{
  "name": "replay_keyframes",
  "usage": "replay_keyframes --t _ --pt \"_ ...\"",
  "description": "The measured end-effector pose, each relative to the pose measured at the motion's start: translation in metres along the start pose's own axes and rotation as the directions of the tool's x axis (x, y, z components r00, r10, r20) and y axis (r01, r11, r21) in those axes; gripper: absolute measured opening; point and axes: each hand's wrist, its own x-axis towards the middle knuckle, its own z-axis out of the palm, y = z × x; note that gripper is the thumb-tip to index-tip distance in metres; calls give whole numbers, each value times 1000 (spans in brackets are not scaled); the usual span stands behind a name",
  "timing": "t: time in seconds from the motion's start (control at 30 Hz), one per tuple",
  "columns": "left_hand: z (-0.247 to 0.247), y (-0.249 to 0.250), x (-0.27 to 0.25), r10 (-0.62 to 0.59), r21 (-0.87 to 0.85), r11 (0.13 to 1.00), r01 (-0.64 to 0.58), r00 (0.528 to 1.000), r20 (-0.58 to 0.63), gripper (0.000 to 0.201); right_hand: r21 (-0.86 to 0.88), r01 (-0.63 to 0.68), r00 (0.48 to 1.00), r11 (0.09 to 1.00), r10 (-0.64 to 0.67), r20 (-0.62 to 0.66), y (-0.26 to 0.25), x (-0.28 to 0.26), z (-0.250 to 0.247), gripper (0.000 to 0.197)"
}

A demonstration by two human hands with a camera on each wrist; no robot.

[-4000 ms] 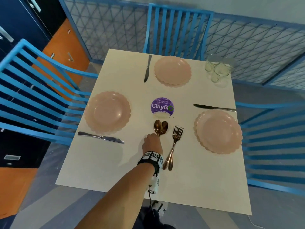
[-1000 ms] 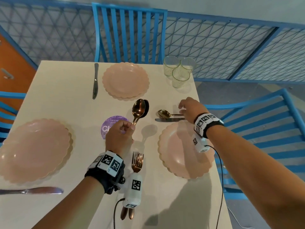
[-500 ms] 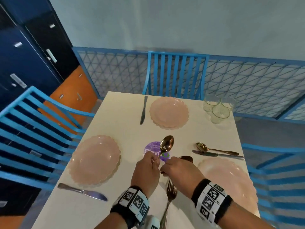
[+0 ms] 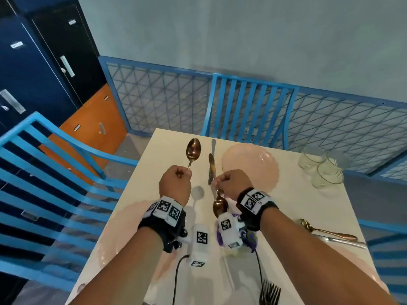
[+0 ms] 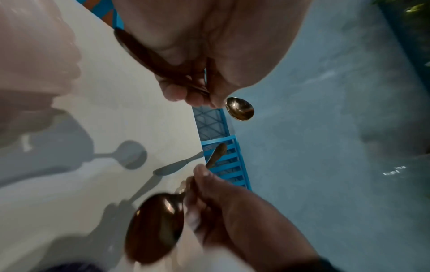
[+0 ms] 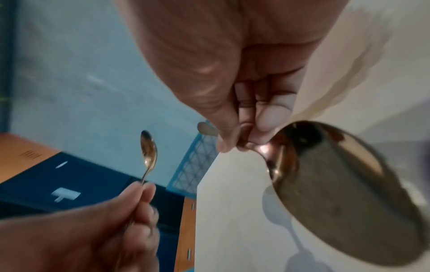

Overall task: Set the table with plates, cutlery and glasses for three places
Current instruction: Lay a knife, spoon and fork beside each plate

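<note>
My left hand (image 4: 176, 182) grips a copper spoon (image 4: 193, 149) by its handle, bowl upward, above the white table (image 4: 293, 208). My right hand (image 4: 232, 182) pinches a second copper spoon (image 4: 220, 206) near its neck, bowl hanging down. Both hover near the far pink plate (image 4: 251, 168) and its knife (image 4: 213, 146). In the left wrist view the left hand's spoon (image 5: 239, 109) shows beside my fingers. The right wrist view has the right hand's spoon (image 6: 349, 193) close up. Pink plates lie at the left (image 4: 123, 234) and right (image 4: 352, 260), mostly hidden by my arms.
Three glasses (image 4: 321, 168) cluster at the far right corner. A spoon (image 4: 326, 230) and knife (image 4: 343, 242) lie by the right plate. Forks (image 4: 269, 293) lie at the near edge. A purple lid (image 4: 250, 238) sits mid-table. Blue chairs (image 4: 248, 111) stand around the table.
My right hand has taken one spoon from the pair in my left hand. Both hands have moved apart and toward the far place setting.
</note>
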Motion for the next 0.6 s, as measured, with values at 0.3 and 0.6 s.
replay_keyframes --t 0.3,0.6 --pt "5 -23 88 8 8 1000 -9 999 33 11 -125 -56 990 991 39 -136 -32 158 54 37" --pt "-9 -53 102 17 62 998 -21 997 71 10 -520 -81 954 850 -85 -288 -41 177 77 25"
